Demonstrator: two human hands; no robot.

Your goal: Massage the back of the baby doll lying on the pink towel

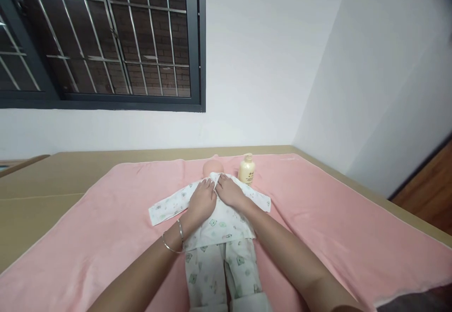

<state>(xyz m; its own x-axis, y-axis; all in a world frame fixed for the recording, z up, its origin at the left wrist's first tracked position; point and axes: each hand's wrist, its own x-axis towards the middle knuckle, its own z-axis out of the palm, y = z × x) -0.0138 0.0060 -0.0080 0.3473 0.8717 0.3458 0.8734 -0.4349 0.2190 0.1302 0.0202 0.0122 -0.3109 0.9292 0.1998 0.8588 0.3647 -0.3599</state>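
A doll lies on its back, its bald head (213, 167) at the far end. It is dressed in a white long-sleeved baby shirt (226, 222) with small green prints and matching trousers (206, 274). The shirt's sleeves spread out to both sides. My left hand (204, 198), with bangles at the wrist, has its fingers closed on the shirt front just below the neckline. Close beside it, my right hand (228, 190) pinches the same fabric at the collar. The fingertips are partly hidden in the cloth.
A cream pump bottle (246, 169) stands right of the doll's head. Beneath everything a pink blanket (318, 227) covers a tan mattress (42, 180). Behind are a white wall (264, 67) and a barred window (123, 38); a brown wooden panel (431, 189) is at right.
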